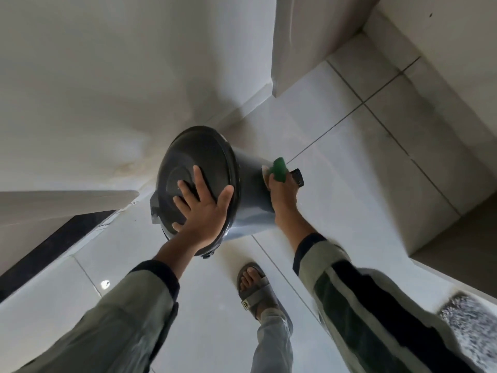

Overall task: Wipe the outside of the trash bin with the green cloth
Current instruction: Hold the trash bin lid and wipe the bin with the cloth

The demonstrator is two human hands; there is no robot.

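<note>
A dark grey round trash bin [248, 168] with a closed lid [199, 157] stands on the tiled floor near a wall corner. My left hand [203, 211] lies flat on the lid with fingers spread, steadying it. My right hand [282, 192] reaches down the bin's right side and presses the green cloth [279, 169] against the outer wall. A black foot pedal [298, 177] sticks out beyond the cloth at the bin's base.
White walls rise close behind and left of the bin. A pale cabinet or column [301, 49] stands at the back right. My sandalled foot [255, 288] rests on the glossy tiles. A speckled mat [470, 321] lies at the right edge.
</note>
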